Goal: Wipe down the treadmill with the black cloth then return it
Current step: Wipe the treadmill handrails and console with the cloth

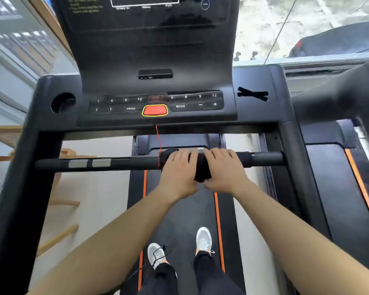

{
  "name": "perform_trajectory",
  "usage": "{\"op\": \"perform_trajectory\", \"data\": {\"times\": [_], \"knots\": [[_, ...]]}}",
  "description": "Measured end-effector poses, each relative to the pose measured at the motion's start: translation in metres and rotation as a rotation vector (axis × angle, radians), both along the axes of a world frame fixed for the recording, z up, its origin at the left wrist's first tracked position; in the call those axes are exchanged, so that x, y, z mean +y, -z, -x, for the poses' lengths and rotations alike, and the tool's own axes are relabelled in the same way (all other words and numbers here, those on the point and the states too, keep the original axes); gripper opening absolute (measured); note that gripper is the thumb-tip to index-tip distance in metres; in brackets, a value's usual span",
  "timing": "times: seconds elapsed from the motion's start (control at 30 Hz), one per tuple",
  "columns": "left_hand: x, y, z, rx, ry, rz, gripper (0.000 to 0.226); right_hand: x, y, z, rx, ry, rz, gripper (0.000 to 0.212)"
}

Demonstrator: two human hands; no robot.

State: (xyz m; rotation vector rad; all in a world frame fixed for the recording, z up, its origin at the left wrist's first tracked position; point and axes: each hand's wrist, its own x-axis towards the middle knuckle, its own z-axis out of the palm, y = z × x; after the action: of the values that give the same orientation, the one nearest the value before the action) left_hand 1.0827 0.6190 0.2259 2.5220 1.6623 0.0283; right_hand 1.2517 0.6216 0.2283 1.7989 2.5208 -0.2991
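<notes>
Both of my arms reach forward over the treadmill [51, 124], whose dark frame and console fill most of the head view. Its belt [179, 216], edged with orange stripes, runs beneath me, and my two feet in pale shoes [203, 239] stand on it. Across the middle lies the front handlebar [119, 162], with two grey sensor pads on its left part. On the console, the red stop button [155, 110] sits between the keypads, and a thin red cord [158, 141] hangs from below it to the bar. My left hand [179, 167] and right hand [224, 167] rest side by side on the bar, fingers curled over the black cloth [201, 167], which is draped around the bar between and under them. Each hand presses on the cloth, grasping it against the bar.
</notes>
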Motion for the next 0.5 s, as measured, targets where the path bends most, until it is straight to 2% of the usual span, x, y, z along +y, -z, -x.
{"op": "perform_trajectory", "data": {"times": [0.07, 0.13, 0.2, 0.3, 0.33, 0.4, 0.43, 0.5], "knots": [[0.007, 0.011, 0.000, 0.089, -0.044, -0.056, 0.035, 0.006, 0.010, 0.002, -0.075, -0.015, -0.021, 0.050], [0.027, 0.006, -0.004, 0.182, -0.078, 0.036, 0.015, 0.026, 0.008, 0.011, -0.113, -0.008, 0.037, 0.035], [0.053, -0.001, -0.004, 0.230, -0.040, 0.309, 0.013, 0.051, 0.000, 0.020, -0.104, -0.060, 0.263, 0.027], [0.094, -0.016, -0.001, 0.192, -0.006, 0.904, 0.026, 0.080, -0.011, 0.028, -0.033, -0.125, 0.708, 0.024], [0.100, -0.019, -0.001, 0.201, -0.004, 0.996, 0.026, 0.085, -0.012, 0.028, -0.012, -0.124, 0.768, 0.025], [0.096, -0.016, -0.001, 0.225, 0.008, 0.907, 0.025, 0.082, -0.011, 0.027, -0.039, -0.118, 0.709, 0.022], [0.086, -0.012, 0.000, 0.227, 0.004, 0.763, 0.024, 0.074, -0.007, 0.027, -0.078, -0.121, 0.590, 0.021], [0.057, 0.005, 0.004, 0.217, -0.001, 0.340, 0.020, 0.051, 0.011, 0.028, -0.103, -0.098, 0.212, 0.016]]}}
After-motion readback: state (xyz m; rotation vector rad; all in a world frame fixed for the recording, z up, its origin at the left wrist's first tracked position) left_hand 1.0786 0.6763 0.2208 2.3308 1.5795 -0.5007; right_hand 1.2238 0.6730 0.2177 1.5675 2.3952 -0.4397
